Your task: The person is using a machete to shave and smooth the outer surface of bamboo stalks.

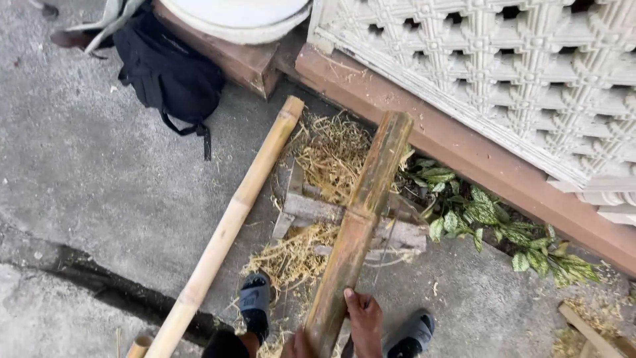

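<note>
A brownish-green bamboo piece (361, 219) lies slanted over a worn wooden block (311, 209), its near end coming toward me. My right hand (364, 323) grips that near end from the right side, fingers wrapped on it. Only the knuckles of my left hand (296, 347) show at the bottom edge, pressed against the left side of the same piece; its grip is hidden. A thin strip or sliver (381, 262) runs along the bamboo's right side above my right hand. My feet in dark sandals (255, 301) stand either side of the piece.
A long pale bamboo pole (228, 225) lies diagonally on the concrete to the left. Straw-like shavings (331, 156) cover the block. A black backpack (169, 69) sits at the back left. A white lattice screen (517, 73) and leafy plants (490, 222) stand on the right.
</note>
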